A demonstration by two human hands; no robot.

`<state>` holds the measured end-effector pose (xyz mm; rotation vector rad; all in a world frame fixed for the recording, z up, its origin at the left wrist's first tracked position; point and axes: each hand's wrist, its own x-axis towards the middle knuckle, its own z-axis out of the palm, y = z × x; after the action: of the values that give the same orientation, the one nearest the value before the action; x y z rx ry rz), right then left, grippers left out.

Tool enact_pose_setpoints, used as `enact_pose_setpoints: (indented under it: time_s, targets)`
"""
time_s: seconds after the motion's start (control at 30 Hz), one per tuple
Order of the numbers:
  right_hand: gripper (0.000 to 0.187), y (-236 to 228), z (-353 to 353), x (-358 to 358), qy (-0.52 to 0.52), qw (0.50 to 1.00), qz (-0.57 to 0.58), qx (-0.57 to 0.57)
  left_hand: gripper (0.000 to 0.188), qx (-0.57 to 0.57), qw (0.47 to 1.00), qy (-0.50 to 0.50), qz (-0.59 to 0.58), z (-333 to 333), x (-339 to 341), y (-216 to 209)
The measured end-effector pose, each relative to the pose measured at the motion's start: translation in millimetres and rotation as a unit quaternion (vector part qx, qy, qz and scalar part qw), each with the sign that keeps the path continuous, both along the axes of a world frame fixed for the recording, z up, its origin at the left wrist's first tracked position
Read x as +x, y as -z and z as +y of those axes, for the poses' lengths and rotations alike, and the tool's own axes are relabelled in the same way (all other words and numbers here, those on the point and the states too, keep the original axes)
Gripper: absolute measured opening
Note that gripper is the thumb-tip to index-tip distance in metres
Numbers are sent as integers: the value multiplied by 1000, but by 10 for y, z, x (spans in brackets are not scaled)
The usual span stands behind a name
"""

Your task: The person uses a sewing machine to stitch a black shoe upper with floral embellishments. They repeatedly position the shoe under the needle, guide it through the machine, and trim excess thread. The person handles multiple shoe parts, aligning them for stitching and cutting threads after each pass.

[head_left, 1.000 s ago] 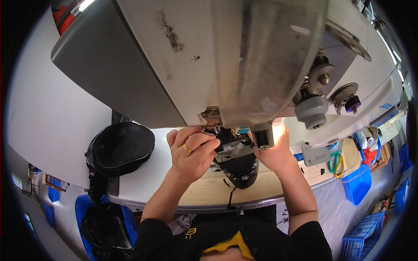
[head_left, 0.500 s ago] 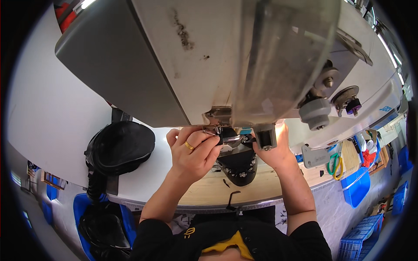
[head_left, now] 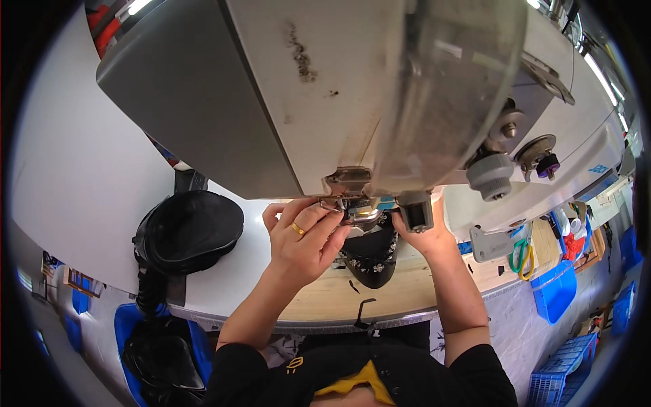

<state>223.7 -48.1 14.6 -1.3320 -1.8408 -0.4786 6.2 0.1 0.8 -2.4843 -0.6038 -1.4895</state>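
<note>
A black shoe upper [head_left: 369, 268] trimmed with small silvery flower shapes lies under the head of a sewing machine [head_left: 325, 115]. At its left, my left hand [head_left: 303, 241], a gold ring on one finger, has its fingers bent together against the metal parts by the presser foot [head_left: 363, 216]. What those fingertips pinch is hidden. My right hand [head_left: 427, 234] is at the upper's right edge, thumb against the black material. A grey machine part [head_left: 415, 211] covers some of its fingers.
A black moulded piece [head_left: 192, 230] rests on the white table at left, above a blue bin [head_left: 129, 339] of black pieces. Green and yellow scissors [head_left: 523, 258] lie at right, near a blue tray [head_left: 556, 292]. A black hook-shaped strip [head_left: 363, 312] is at the table's front edge.
The machine head appears slightly farther right in the view. My left thumb has lifted a little from the other fingertips, and the shoe upper has shifted slightly. Both hands stay near the presser foot.
</note>
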Motion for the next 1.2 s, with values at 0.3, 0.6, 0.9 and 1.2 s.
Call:
enact_pose_setpoints:
  time_s: [0.3, 0.6, 0.9, 1.2]
  targets:
    - [34, 59, 20, 1, 1, 1000, 19, -8, 24, -55, 996, 64, -2, 103, -76, 5]
    - [31, 92, 52, 14, 7, 1000, 6, -3, 19, -500, 845, 123, -143, 719, 93, -149]
    - [28, 43, 1, -10, 29, 999, 2, -23, 25, -646, 710, 257, -114, 1048, 171, 26]
    - [35, 96, -162, -337, -111, 991, 71, 26, 16, -551, 713, 214, -378, -58, -46, 135]
